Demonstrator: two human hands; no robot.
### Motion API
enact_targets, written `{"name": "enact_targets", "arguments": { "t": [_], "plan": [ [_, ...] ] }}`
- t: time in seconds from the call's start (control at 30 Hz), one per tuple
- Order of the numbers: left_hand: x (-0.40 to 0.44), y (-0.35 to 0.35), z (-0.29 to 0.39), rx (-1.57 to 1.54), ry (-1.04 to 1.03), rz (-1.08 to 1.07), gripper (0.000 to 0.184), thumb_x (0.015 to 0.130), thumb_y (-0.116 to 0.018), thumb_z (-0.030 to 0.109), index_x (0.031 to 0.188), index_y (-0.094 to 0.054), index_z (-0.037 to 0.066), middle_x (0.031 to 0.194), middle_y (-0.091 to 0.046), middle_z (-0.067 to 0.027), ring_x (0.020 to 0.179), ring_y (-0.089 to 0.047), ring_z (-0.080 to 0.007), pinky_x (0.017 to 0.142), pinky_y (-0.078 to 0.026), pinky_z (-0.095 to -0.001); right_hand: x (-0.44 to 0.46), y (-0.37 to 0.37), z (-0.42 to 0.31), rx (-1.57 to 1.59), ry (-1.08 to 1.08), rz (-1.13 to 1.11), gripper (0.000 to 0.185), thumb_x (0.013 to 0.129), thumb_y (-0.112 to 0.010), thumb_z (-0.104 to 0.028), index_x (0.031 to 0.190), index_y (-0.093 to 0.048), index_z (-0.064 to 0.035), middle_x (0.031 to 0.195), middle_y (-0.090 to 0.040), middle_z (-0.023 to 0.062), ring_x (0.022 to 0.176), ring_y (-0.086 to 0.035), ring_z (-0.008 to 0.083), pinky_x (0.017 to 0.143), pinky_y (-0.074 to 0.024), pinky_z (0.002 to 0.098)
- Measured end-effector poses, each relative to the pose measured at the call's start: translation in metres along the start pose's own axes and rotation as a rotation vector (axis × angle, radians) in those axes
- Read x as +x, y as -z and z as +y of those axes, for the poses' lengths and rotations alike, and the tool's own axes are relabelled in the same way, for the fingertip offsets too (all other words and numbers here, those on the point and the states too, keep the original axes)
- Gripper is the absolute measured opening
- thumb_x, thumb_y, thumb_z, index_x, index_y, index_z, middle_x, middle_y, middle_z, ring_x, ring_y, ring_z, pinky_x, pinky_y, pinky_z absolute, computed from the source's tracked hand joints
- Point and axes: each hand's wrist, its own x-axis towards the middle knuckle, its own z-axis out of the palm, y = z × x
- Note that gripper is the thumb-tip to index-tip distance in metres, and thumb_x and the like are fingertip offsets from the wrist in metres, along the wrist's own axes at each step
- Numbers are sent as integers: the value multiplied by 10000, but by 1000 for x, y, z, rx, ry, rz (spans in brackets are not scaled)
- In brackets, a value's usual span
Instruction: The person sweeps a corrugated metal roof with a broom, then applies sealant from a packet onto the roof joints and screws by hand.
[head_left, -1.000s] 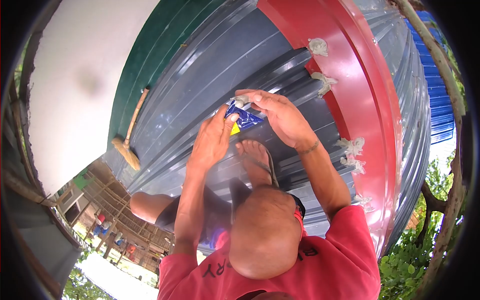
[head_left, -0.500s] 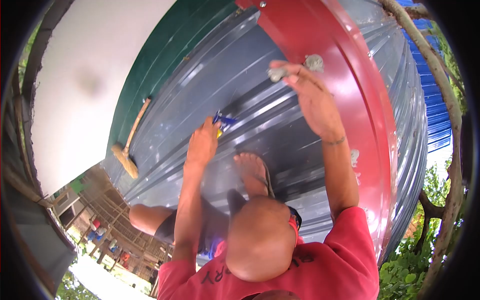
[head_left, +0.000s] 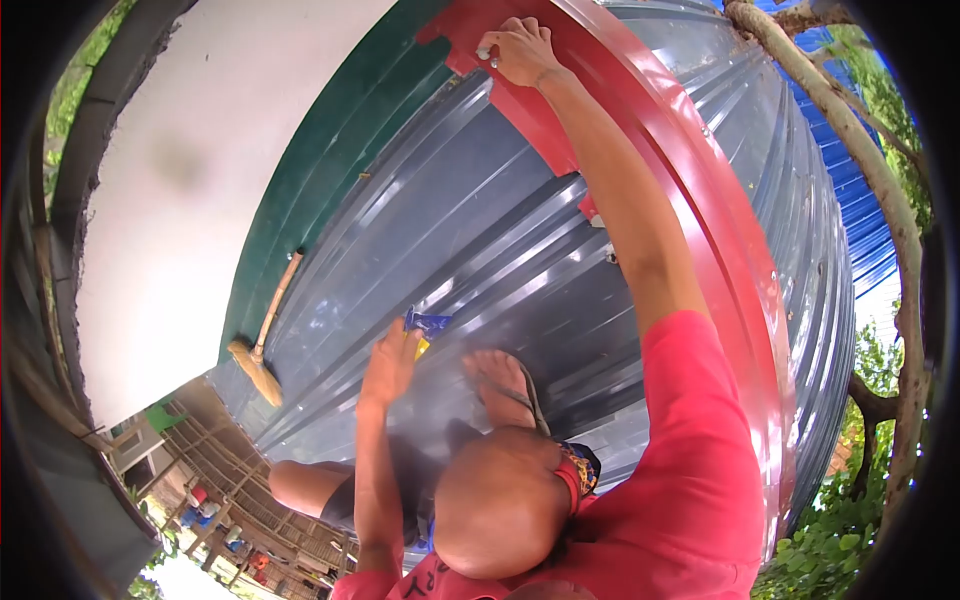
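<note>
My left hand (head_left: pixel 387 365) is closed on a small blue and yellow packet (head_left: pixel 428 322), low over the dark metal roofing sheet (head_left: pixel 440 230). Stretched far forward, my right hand (head_left: pixel 522 52) rests on the red metal flashing (head_left: pixel 600 75) with its fingers bent. A small lump of grey putty (head_left: pixel 484 53) shows at its thumb side, close to a screw head (head_left: pixel 494 64). The fingers partly hide what lies under them. My bare-toed foot in a flip-flop (head_left: pixel 503 390) stands on the sheet between my arms.
A wooden-handled brush (head_left: pixel 258 370) lies at the left, along the green metal strip (head_left: pixel 300 200) beside a white wall (head_left: pixel 200 190). Ribbed roofing continues beyond the flashing. A tree branch (head_left: pixel 850 120) crosses at the right. Below left is a slatted wooden structure (head_left: pixel 265 500).
My right hand has moved forward and left along the red flashing, from above the sheet onto the flashing's far end. My left hand still holds the packet. The camera view has shifted.
</note>
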Motion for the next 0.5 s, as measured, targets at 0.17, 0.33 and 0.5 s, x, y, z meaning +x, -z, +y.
{"name": "enact_targets", "arguments": {
  "t": [0.17, 0.33, 0.5],
  "plan": [
    [-3, 1, -2, -26, -1, -26, 387, 1044, -526, 310, 1206, -534, -42, 993, -645, -329, 997, -600, -543, 837, -479, -514, 3, 5, 7, -106, 44, -50, 320, 832, -658, -95, 1024, -762, -328, 1232, -568, 17, 1208, -458, 296, 1014, -342, 448],
    [2, -1, 5, -15, 12, -79, 337, 1039, -527, 272, 1212, -521, -17, 1031, -652, -328, 1036, -576, -553, 835, -444, -550, -10, 9, 12, -185, 96, 5, 377, 861, -624, -81, 1085, -765, -350, 1190, -545, 0, 1166, -459, 272, 993, -347, 424],
    [4, 1, 14, -19, 22, -101, 354, 1035, -527, 275, 1210, -522, -32, 1025, -652, -330, 1027, -581, -547, 840, -443, -550, -39, -13, 22, -351, 204, 298, 354, 923, -572, -178, 1195, -738, -333, 1203, -523, 26, 1163, -446, 266, 1011, -336, 426]
  ]
}}
